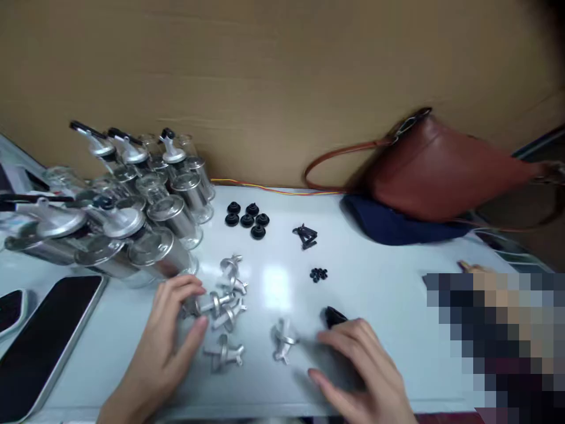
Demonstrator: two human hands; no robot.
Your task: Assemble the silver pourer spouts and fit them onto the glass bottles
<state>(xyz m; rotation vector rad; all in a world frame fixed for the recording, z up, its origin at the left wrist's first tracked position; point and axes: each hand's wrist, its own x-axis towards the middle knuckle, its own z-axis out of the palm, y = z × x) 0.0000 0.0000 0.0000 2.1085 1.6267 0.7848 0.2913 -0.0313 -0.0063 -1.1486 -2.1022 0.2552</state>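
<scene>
Head view: a lone metal pourer spout (286, 340), used as the landmark, is set on the white tabletop (397, 330) between two bare hands, apart from both. A light, stiff part is suggested by its thin stem and round collar; smooth metal may slip, so a pinch across the collar edge is advised, with the narrow forked end kept free of load. Damage from ordinary finger pressure is judged unlikely.

Left of the lone spout, a group of matching spouts (216, 303) is spread. The left hand (165, 335) is placed at the group's outer side, fingers bent, thumb held apart from the index finger; fingertip contact cannot be confirmed. Right of the lone spout, the right hand (364, 371) is held with thumb and index finger parted, beside a black piece (334, 317); its underside is hidden, so a grip cannot be determined.

Beyond the lone spout, tiny round black parts (318, 274), short black bars (308, 234) and round black stoppers (247, 220) are grouped separately. Farther left of it, glass bottles with metal sleeves (192, 194) and a smartphone (53, 341) are placed; far right and beyond, a brown shoulder bag (424, 176) is rested on a navy cap (388, 229).
</scene>
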